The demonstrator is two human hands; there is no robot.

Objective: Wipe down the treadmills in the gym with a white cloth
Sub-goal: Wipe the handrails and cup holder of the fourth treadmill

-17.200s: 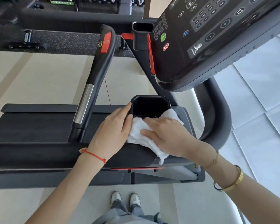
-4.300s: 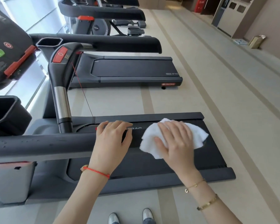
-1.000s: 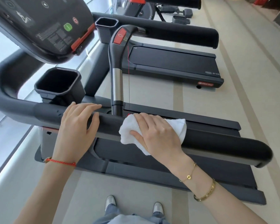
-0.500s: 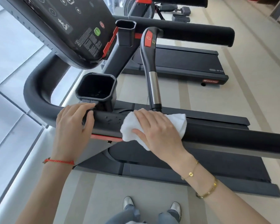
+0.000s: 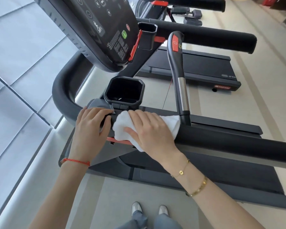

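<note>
I stand beside a black treadmill, facing its near side handrail (image 5: 229, 142). My right hand (image 5: 149, 129) presses a bunched white cloth (image 5: 122, 128) onto the rail just below the black cup holder (image 5: 124, 90), fingers spread flat over it. My left hand (image 5: 91, 128) rests on the rail's curved left end, fingers draped over the top and touching the cloth's edge. The console (image 5: 99, 27) hangs above on the left. A thin upright handle (image 5: 180, 76) with a red button and a chrome section rises just right of the cloth.
The running belt (image 5: 221, 172) lies below the rail. A second treadmill (image 5: 196, 63) stands behind, and more machines behind that. A tiled floor (image 5: 15, 63) runs along the left. My shoes (image 5: 149, 210) are on the beige floor at the bottom.
Both hands slid left along the rail toward the cup holder. The cloth went with my right hand. The view swung so the console and cup holder sit more central.
</note>
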